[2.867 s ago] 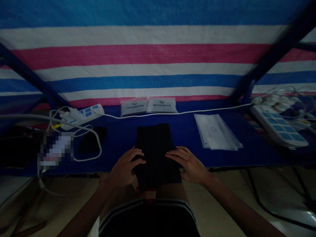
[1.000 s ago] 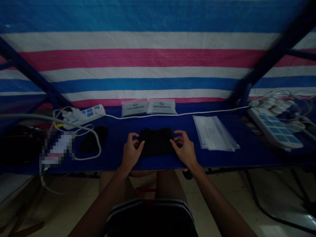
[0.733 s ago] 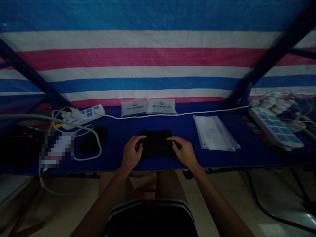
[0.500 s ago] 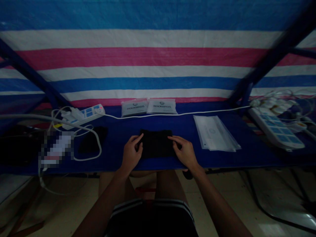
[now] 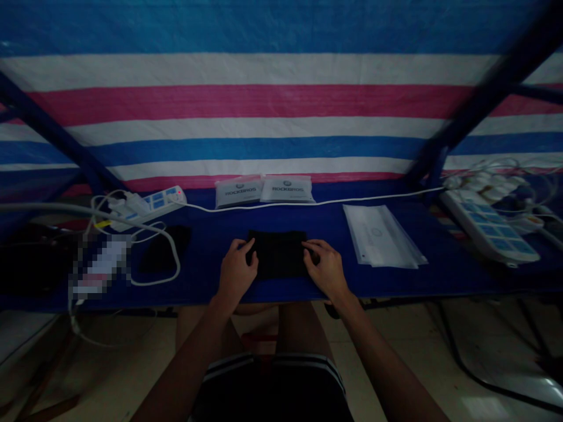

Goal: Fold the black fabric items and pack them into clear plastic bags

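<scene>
A folded black cloth [image 5: 277, 255], soft and rectangular, lies flat near the middle of the dark blue table top [image 5: 396, 284], close to the edge nearest the person. The left hand [image 5: 235, 271] is at about 8 o'clock from the cloth, and its fingertips [image 5: 243, 245] rest on the left edge. The right hand [image 5: 325, 271] is at about 4 o'clock, and its fingers [image 5: 310, 249] rest on the right edge. Both hands are open, with the fingers a little curved. I cannot see a firm pinch, so they seem to touch the cloth and not to grip it.

At 12 o'clock, two white ROCKBROS pouches [image 5: 264, 190] lie side by side, and a thin white cable [image 5: 308, 203] runs just in front of them. At about 3 o'clock is a flat stack of clear plastic sleeves [image 5: 380, 237]. At about 9 o'clock is a flat black item [image 5: 163, 255], inside a loop of pale cable [image 5: 176, 264].

If one hand pushes harder than the other, the cloth could twist or its folds could open. A careless sideways slide could also catch the sleeves or the cable.
</scene>
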{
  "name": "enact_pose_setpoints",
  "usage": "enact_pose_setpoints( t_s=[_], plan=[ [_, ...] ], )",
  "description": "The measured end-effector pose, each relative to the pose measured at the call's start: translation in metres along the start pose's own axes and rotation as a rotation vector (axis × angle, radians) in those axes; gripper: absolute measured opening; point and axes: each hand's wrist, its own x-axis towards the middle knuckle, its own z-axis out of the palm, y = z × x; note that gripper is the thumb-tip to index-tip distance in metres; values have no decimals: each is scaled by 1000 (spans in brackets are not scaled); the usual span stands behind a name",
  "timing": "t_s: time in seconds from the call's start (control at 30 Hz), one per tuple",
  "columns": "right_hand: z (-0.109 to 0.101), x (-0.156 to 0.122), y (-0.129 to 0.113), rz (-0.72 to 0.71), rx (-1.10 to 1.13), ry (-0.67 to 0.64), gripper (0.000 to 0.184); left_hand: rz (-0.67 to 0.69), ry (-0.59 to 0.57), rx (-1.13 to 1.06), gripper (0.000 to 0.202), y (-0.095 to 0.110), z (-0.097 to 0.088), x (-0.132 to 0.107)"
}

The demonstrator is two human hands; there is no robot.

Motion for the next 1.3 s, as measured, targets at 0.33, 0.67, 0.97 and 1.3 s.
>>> enact_pose_setpoints(
  t_s=[0.33,0.67,0.97,1.3],
  plan=[
    [0,-1,0,19,19,18,45,96,104,65,29,27,-22,-4],
    [-3,-3,-5,-24,30,-75,39,353,-207,108,36,37,-12,-2],
    [8,-4,0,-41,-41,-85,47,364,-252,113,45,28,-15,3],
    [1,-3,-8,-48,10,-63,60,366,-178,41,68,20,-9,-1]
  ],
)
